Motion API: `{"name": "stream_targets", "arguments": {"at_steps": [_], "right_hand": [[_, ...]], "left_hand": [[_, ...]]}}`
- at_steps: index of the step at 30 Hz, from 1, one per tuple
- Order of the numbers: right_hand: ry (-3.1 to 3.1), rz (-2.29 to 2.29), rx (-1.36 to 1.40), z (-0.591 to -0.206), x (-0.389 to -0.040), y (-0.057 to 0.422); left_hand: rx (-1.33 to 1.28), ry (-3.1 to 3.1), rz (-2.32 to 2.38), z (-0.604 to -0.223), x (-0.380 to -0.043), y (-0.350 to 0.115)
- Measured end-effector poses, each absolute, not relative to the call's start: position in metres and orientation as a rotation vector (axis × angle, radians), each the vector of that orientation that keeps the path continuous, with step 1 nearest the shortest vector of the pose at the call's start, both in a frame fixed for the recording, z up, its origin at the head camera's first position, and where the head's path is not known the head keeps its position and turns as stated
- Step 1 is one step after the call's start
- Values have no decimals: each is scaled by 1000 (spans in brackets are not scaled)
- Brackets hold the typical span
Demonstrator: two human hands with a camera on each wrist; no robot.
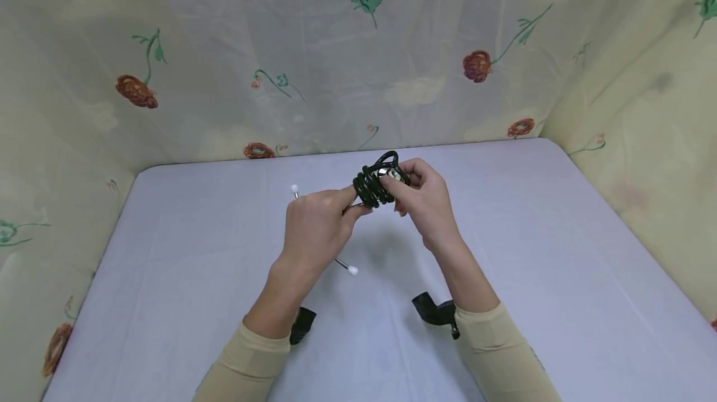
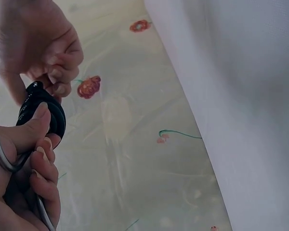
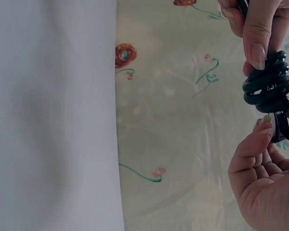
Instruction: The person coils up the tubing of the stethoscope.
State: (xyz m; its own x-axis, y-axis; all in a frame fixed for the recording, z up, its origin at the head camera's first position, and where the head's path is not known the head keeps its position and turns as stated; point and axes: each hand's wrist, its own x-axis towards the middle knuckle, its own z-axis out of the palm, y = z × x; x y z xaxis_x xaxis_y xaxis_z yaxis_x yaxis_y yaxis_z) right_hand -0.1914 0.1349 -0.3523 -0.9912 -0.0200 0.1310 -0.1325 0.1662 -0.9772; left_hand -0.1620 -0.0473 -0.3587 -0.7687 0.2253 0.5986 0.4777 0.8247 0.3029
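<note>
Above the table, both hands hold a stethoscope, its black tubing (image 1: 370,188) wound in tight coils. My left hand (image 1: 315,226) grips its metal ear tubes and the near side of the coils. White ear tips (image 1: 352,270) stick out on either side of that hand. On the other side, my right hand (image 1: 430,201) pinches the end of the bundle near the shiny chest piece (image 1: 393,173), thumb on top. In the left wrist view, the left thumb presses on the coiled tubing (image 2: 38,107). From the right wrist, the stacked coils (image 3: 267,86) show between both hands.
A white-covered table (image 1: 196,265) lies below the hands. Flower-patterned sheeting (image 1: 358,78) stands behind it and along both sides. Black wrist-worn devices (image 1: 434,312) show at both forearms.
</note>
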Motion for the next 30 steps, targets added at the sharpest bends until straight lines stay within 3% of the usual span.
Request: {"name": "stream_targets", "arguments": {"at_steps": [13,30], "right_hand": [[-2871,1445,262,-334,-192,173],[-2962,1365,281,-335,-194,180]], "left_hand": [[-475,-2800,-569,-373,-174,-56],[-447,-3013,-525,-418,-191,-54]]}}
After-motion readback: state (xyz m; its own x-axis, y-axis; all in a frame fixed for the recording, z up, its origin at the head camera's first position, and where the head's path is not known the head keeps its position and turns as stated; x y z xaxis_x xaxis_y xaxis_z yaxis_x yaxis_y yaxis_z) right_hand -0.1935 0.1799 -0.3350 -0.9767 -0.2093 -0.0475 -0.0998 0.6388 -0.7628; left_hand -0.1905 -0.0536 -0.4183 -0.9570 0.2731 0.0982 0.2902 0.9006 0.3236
